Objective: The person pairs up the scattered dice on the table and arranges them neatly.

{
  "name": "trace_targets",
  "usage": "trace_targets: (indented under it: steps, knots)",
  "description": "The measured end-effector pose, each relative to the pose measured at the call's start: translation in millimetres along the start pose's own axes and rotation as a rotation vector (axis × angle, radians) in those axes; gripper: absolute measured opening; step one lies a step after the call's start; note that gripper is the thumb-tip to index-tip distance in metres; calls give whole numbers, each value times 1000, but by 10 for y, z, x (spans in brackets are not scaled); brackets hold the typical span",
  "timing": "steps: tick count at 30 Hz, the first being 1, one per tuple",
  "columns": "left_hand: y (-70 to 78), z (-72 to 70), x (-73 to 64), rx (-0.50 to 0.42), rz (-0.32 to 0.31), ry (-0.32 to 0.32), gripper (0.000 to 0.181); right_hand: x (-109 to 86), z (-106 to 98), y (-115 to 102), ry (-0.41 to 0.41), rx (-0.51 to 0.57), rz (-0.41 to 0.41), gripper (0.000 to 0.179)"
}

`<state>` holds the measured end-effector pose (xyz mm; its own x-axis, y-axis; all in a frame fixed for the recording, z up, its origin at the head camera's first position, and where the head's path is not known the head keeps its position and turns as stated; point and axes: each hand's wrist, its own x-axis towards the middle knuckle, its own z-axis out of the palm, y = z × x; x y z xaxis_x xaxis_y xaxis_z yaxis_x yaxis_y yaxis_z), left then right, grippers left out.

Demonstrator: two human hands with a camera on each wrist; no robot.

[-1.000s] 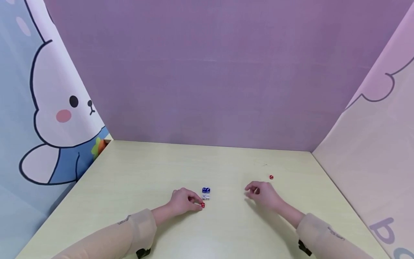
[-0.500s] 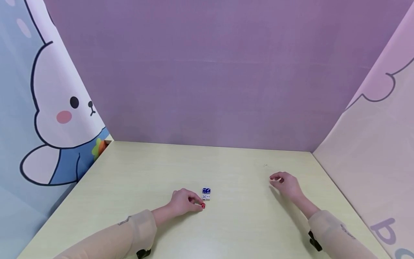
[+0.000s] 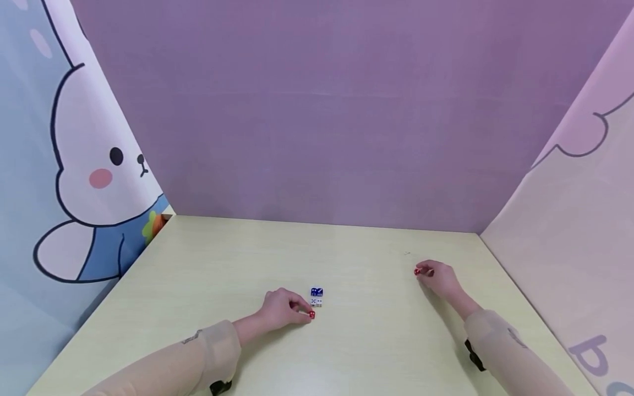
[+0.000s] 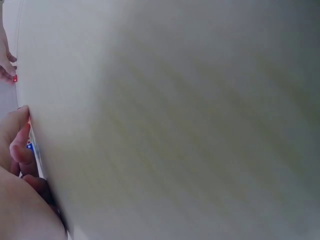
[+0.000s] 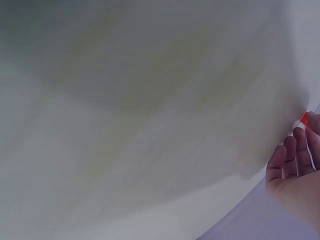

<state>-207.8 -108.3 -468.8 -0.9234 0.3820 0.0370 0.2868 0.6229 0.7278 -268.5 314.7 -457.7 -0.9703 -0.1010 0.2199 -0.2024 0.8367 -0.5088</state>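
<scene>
In the head view my left hand (image 3: 282,308) pinches a red die (image 3: 312,314) between thumb and forefinger, low over the table left of centre. Just beyond that die, two white dice (image 3: 316,302) sit side by side, and two blue dice (image 3: 317,291) line up right against them, higher in this view. Farther right, my right hand (image 3: 440,278) holds a second red die (image 3: 417,271) at its fingertips. That die shows orange-red by the thumb in the right wrist view, with the other fingers (image 5: 302,150) bent. The left wrist view catches a blue die (image 4: 29,146) behind the left fingers.
The pale wooden table (image 3: 238,247) reaches back to a purple panel (image 3: 317,121). A rabbit-printed sheet (image 3: 94,143) closes the left side, and a pale printed sheet (image 3: 579,236) the right. A small dark mark (image 3: 406,253) lies on the table beyond the right hand.
My right hand has reached right and back to the loose red die and taken it between its fingertips. My left hand has stayed in place with its red die.
</scene>
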Motion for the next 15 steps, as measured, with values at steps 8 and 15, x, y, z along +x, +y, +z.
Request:
trace_targets:
  steps: [8,15]
  knots:
    - [9,10,1,7,8,-3,12,38,-27,24,-25,-39,29,17]
    - [11,-2,1,20,19,-1,12,51,-21,-12,-8,-3,-55,12]
